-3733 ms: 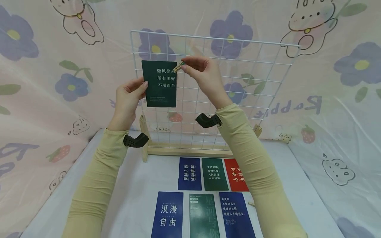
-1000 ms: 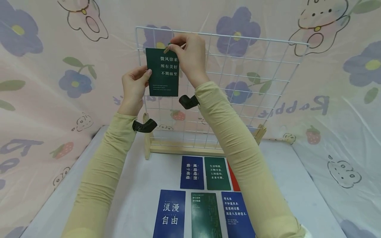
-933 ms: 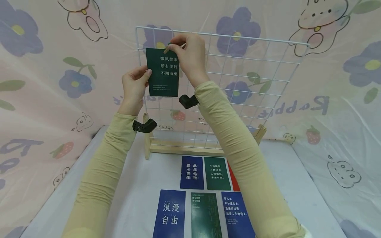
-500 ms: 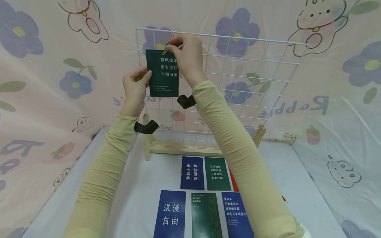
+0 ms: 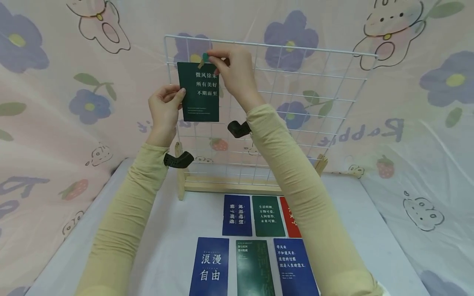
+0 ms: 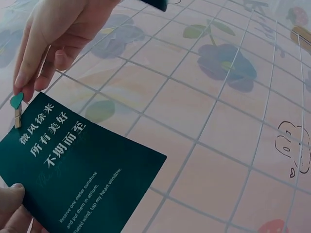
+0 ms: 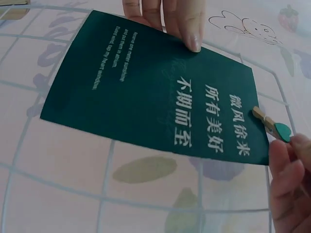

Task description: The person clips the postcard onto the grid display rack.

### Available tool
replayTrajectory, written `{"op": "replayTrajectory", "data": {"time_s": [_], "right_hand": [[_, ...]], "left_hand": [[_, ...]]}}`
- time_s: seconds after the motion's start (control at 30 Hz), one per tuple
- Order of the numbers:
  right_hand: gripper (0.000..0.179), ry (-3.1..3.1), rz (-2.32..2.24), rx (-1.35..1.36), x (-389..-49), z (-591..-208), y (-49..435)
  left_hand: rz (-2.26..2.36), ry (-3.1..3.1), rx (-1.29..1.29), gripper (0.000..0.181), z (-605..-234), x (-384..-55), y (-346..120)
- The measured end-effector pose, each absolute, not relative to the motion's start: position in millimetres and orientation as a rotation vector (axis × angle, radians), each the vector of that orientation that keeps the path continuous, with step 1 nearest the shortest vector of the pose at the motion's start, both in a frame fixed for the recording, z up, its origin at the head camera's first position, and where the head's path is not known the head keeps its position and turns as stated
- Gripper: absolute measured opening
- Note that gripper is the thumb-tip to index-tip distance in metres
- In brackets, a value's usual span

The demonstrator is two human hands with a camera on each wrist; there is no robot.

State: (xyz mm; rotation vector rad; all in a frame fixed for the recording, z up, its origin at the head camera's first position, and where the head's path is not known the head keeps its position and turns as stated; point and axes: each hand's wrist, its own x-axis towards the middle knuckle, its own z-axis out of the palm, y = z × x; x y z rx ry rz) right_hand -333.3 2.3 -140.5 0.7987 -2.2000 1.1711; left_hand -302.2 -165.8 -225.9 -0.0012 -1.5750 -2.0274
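My left hand (image 5: 164, 109) pinches the left edge of a dark green card (image 5: 200, 102) with white writing, held upright before a white wire grid (image 5: 296, 74). A small wooden clothespin (image 7: 265, 121) with a green heart (image 7: 282, 131) sits on the card's top edge. My right hand (image 5: 237, 72) is at the clothespin, its thumb and index fingertips touching the heart's edge. The heart shows almost whole in both wrist views. From the head view I cannot tell whether the clothespin also bites a grid wire.
The grid stands in a wooden base (image 5: 229, 187) on a white table. In front lie two rows of cards, among them a blue card (image 5: 237, 215), a green card (image 5: 268, 216) and a red card (image 5: 289, 213) partly behind my right sleeve. A patterned cloth hangs behind.
My hands have raised the card and clothespin up the grid. The clothespin has gone onto the card's top edge. In the last half second my right fingers have drawn back, uncovering the heart.
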Motion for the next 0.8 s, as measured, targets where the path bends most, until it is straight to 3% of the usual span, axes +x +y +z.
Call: {"op": "replayTrajectory", "data": {"time_s": [0.6,0.8], "right_hand": [[0.024,-2.065,1.616,0.847,-335,-153,21],[0.025,-2.025,1.705,0.87,-320,-152,26]], "left_hand": [[-2.064,-1.525,-0.048,0.014,-233,-299,-179],[-2.108,-1.514,-0.056,0.017,-234,-293,-184]]}}
